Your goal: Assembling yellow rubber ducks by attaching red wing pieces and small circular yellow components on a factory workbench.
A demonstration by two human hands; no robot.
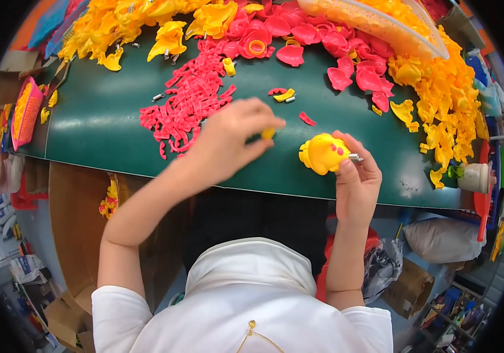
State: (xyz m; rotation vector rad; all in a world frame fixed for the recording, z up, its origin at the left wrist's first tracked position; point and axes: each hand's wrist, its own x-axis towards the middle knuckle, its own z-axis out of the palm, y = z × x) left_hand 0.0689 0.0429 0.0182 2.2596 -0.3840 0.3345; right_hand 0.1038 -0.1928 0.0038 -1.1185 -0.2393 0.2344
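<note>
My right hand (358, 179) grips a rounded yellow plastic toy part (324, 154) with two pink spots. A small metal spring (355, 157) sticks out on its right side, by my fingers. To the left, my left hand (237, 138) is raised above the table, thumb and fingers closed on a small yellow plastic piece (268, 133), partly hidden by the fingers. Beside that hand spreads a pile of small pink plastic strips (196, 88). Between the hands and the far pile lie a curved yellow piece (284, 95) and a loose pink strip (307, 119).
The green table (99, 112) carries heaps of yellow shells (116, 26) at the far left and yellow parts (440, 112) at right. Pink cup-shaped pieces (290, 56) lie at the back, near a translucent tray (381, 23). A pink basket (27, 112) stands far left; a cardboard box (75, 223) is below.
</note>
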